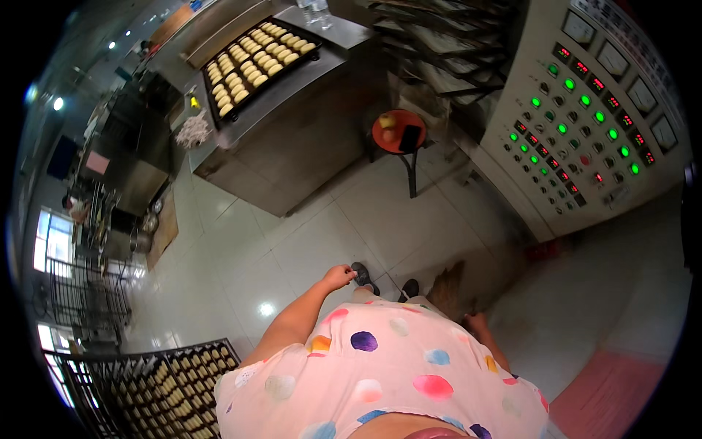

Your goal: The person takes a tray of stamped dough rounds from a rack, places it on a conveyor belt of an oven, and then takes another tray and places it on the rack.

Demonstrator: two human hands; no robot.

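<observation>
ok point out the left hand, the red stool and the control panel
Left hand (338,276), head view: back of the hand.
Red stool (409,118), head view: bare seat, far side.
Control panel (578,135), head view: middle of its face.

This place is looking like a working bakery — a black tray (272,82) is holding rows of pale oblong dough pieces (275,69) on a steel counter (292,143), a rack (146,356) is carrying similar pieces — and a control panel (545,186) is glowing with green lights (599,116).

Control panel (537,197) at 2 o'clock has red digit readouts (599,84); lettering (643,33) along its 1 o'clock edge; all too blurry to read
</observation>
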